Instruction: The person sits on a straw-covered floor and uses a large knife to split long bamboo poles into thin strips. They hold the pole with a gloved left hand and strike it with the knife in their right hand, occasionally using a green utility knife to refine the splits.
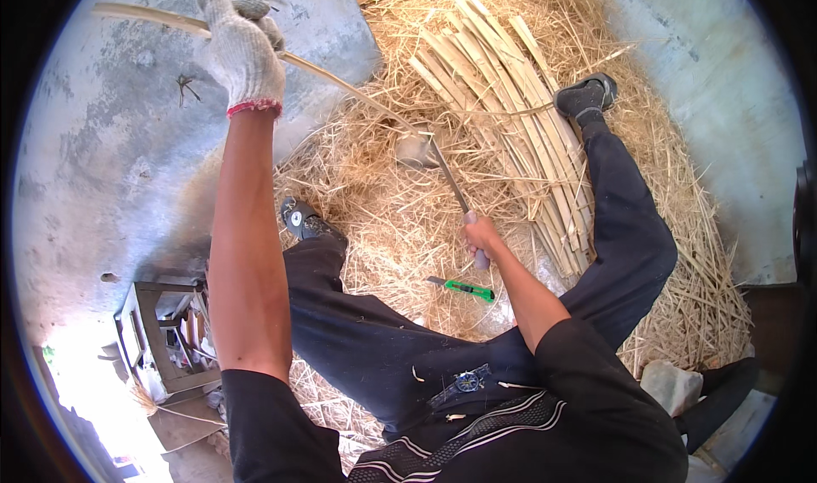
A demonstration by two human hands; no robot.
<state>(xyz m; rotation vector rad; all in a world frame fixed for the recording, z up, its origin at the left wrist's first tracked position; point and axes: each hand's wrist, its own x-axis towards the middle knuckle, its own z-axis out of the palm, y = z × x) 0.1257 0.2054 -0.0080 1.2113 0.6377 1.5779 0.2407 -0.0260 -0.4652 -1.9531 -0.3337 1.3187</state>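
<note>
Bamboo strip (340, 79), long and thin, ran from the left hand's grip down to the blade of the knife (448, 179) held in the right hand's grip. Beyond the knife grip lay the largest items: a concrete floor (102, 142) and, upon it, a wide heap of straw-coloured shavings (374, 194). A bundle of split bamboo slats (502, 91) rested on the heap, further out than the knife grip and to its right, reaching the person's right shoe (585, 96). The left shoe (299, 217) sat on the shavings to the left of the knife grip. A small wooden stool (157, 334) stood well apart, nearer than the left grip and low on the left.

Left hand (242, 53), in a white knitted glove with a red cuff, was raised and closed around the strip near its upper end. Right hand (481, 236), bare, was closed around the knife handle, blade pointing away toward the strip. A green utility cutter (460, 288) lay on the shavings just below the right grip, untouched.
</note>
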